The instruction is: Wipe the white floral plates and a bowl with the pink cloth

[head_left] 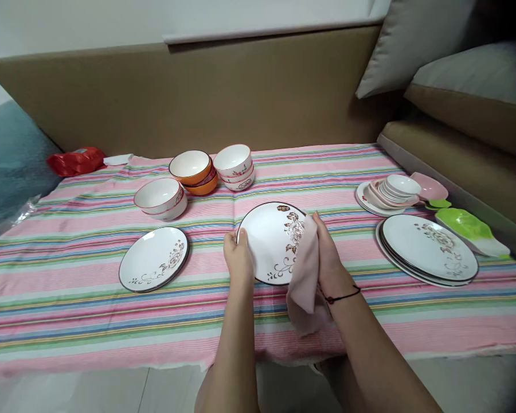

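A white plate point(264, 244) with a brown floral print and dark rim is held up in front of me, tilted toward the camera. My left hand point(239, 257) grips its left edge, thumb on the face and fingers behind. Around the right edge, my right hand point(327, 252) presses a pale pink cloth point(303, 287) against the plate; the cloth hangs down below it. To the left lies a small stack of matching plates point(155, 258). Another stack of large floral plates point(430, 249) lies to the right.
Behind are stacked white bowls point(161, 198), orange bowls point(191, 169) and more white bowls point(234, 163). Small dishes point(398, 189), a pink dish point(430, 186) and a green dish point(468, 226) sit right. A red package point(77, 160) lies far left on the striped cloth point(90, 321).
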Motion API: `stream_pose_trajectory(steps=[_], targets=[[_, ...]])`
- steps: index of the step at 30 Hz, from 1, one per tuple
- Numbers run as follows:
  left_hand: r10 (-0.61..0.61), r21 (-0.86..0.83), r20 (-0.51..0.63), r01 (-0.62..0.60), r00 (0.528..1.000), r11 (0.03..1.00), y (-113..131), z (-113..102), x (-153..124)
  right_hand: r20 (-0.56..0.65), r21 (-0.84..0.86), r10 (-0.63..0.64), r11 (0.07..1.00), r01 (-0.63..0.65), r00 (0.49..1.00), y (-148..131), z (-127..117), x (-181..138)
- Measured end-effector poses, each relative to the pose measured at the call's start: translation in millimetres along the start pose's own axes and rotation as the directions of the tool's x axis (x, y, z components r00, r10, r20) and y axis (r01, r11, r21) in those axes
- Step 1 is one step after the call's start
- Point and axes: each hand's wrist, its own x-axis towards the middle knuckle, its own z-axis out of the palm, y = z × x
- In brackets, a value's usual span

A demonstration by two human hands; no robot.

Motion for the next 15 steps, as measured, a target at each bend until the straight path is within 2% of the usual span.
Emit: stream_pose_trajectory(steps=[2, 5, 7, 11, 13, 15], targets=[[0.044, 0.091, -0.069, -0.038, 0.997, 0.995, 1, -2, 1, -0.007, -0.057, -0.009, 0.998, 0.009, 1.000, -3, -1, 1], [0.100, 0.204, -0.082, -0.082, 0.992, 0.976, 0, -6, 2, -0.070, -0.231, -0.222, 0.952, 0.200, 0.973, -3, -6, 2], [0.112, 0.243, -0.057, -0.095, 0.992, 0.966, -2, -8, 3, -0.075, -0.326, -0.359, 0.890, 0.317, 0.930, -2, -10, 4], [0.116, 0.243, 0.014, -0.116, 0.993, 0.963, 4, -9, 2, -0.081, -0.431, -0.529, 0.783, 0.449, 0.845, -1, -14, 9], [0.090, 0.231, 0.077, -0.106, 0.993, 0.967, 12, -9, -1, -0.112, -0.451, -0.572, 0.758, 0.472, 0.813, -3, -15, 10], [0.080, 0.212, 0.154, -0.112, 0.985, 0.971, 21, -10, -4, -0.150, -0.442, -0.563, 0.774, 0.454, 0.813, -6, -17, 9]])
